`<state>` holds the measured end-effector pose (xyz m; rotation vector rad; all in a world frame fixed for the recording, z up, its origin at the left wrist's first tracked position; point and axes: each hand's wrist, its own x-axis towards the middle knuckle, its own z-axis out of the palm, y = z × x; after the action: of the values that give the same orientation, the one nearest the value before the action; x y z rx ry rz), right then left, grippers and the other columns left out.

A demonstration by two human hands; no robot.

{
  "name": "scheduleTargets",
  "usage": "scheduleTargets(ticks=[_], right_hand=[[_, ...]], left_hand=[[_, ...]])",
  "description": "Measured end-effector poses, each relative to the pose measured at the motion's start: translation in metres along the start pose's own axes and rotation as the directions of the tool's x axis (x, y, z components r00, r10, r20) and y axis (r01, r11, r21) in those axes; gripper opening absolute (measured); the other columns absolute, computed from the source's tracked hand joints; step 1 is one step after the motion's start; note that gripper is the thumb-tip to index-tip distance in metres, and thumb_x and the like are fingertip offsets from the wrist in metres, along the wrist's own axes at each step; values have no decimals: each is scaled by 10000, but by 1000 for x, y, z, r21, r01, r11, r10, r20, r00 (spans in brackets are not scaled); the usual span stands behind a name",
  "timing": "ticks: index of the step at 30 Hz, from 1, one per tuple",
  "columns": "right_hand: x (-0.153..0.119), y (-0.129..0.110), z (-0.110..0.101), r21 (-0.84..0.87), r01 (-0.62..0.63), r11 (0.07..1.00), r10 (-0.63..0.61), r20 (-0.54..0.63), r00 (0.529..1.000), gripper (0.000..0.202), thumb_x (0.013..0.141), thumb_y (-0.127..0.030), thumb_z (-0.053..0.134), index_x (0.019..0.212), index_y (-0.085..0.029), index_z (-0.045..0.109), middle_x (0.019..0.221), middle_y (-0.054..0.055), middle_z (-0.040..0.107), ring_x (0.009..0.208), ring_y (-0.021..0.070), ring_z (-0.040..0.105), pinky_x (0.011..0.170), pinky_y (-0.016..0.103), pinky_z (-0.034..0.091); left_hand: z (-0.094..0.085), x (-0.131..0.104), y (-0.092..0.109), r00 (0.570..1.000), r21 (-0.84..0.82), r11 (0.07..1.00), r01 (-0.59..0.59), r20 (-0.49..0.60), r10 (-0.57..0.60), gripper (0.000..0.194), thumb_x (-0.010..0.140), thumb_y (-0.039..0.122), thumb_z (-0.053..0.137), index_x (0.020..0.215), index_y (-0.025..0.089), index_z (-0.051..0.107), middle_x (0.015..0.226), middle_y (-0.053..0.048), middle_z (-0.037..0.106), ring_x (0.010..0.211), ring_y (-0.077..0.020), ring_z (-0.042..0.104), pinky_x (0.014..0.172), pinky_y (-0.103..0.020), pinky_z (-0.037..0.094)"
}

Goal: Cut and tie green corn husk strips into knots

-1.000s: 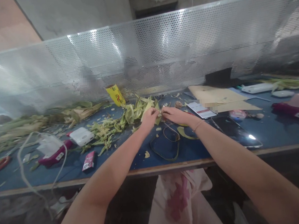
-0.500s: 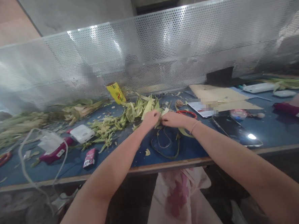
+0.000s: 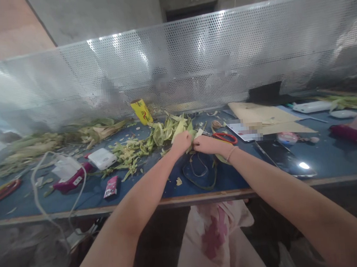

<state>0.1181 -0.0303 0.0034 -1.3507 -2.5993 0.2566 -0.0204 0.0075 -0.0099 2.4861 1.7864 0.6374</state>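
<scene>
Over the blue table (image 3: pixel 157 183), my left hand (image 3: pixel 182 143) is closed, its fingers pinching a pale green strip of leaf, which looks like corn husk (image 3: pixel 191 128). Close beside it, my right hand (image 3: pixel 208 144) is also closed on the leafy strip, with a thin band at the wrist. My fingers hide most of what they hold. Just behind and to the left lies a heap of pale green leaves (image 3: pixel 162 132). Red-handled scissors (image 3: pixel 225 138) rest right behind my right hand. A loop of dark green strip (image 3: pixel 204 186) lies on the table below both hands.
At the left are a white power bank (image 3: pixel 102 158), a white cable (image 3: pixel 36 182) and a pink box (image 3: pixel 111 186). A yellow packet (image 3: pixel 141 111) stands behind the leaves. Rightward lie a dark phone (image 3: pixel 284 157) and brown paper (image 3: pixel 262 114). A perforated metal screen (image 3: pixel 186 64) closes the back.
The view has shifted slightly, so everything sits a little further right and down. Both hands stay close together on the leaf, with hardly any movement.
</scene>
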Motion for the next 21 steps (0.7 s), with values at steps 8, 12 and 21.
scheduleTargets(ticks=[8,12,21], right_hand=[[-3,-5,-5,-27,-49,998,51,75,996,263,802,-209,450,796,-89,683,767,101,683,621,117,525,558,210,326],[0,-3,-1,-91,-4,996,12,93,996,282,800,-212,459,829,-80,706,809,125,702,661,137,568,585,222,344],[3,1,2,-118,50,992,-36,118,992,314,816,-205,441,877,-72,719,884,145,715,719,151,612,624,219,369]], left_hand=[[4,-5,7,999,-46,998,38,-28,-40,260,872,241,412,792,141,638,757,-81,639,740,-187,564,654,-286,337],[8,-5,6,1000,-41,999,16,-21,-17,268,874,234,404,798,132,640,739,-84,632,713,-187,558,647,-292,336],[7,-8,10,999,-45,998,45,-28,-46,272,869,208,394,764,132,633,728,-82,624,710,-182,556,654,-294,340]])
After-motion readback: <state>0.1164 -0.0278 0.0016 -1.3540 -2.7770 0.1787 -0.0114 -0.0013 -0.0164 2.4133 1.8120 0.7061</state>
